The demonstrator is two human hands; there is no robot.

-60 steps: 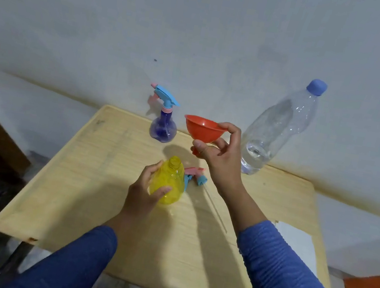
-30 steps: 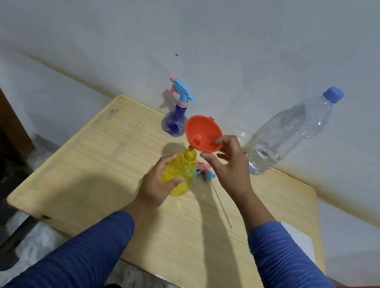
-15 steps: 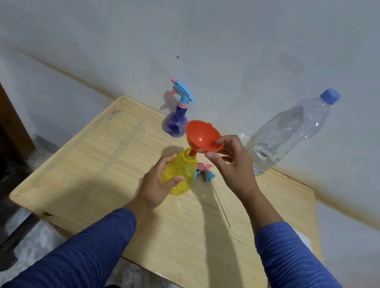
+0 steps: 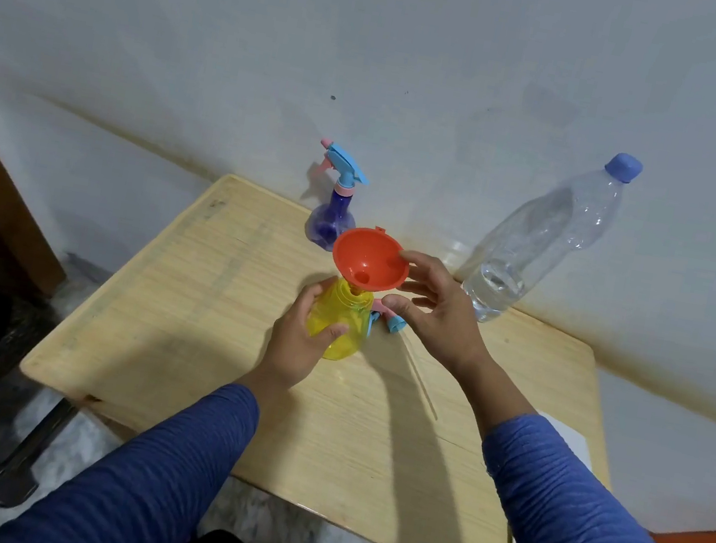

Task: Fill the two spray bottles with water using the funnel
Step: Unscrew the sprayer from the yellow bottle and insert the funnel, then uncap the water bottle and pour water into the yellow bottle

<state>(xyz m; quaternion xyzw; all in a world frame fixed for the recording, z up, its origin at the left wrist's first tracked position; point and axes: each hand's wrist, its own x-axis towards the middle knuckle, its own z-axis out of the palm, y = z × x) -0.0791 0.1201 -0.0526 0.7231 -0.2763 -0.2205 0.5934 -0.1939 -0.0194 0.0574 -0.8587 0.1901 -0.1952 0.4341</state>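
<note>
The wooden counter [image 4: 202, 340] is carrying everything. The clear water bottle [image 4: 541, 240], capped and leaning to the wall, is standing just beyond the right hand [image 4: 438, 318], the nearer one to it. The left hand [image 4: 296, 346] is gripping the yellow spray bottle [image 4: 340, 320], upright. The orange funnel [image 4: 370, 257] is sitting in its neck; right fingertips are lightly touching the rim, fingers spread

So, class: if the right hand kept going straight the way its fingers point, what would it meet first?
The right hand points left toward the orange funnel, which sits in the yellow spray bottle; its fingertips are already at the rim, so it would likely push the funnel first.
</note>
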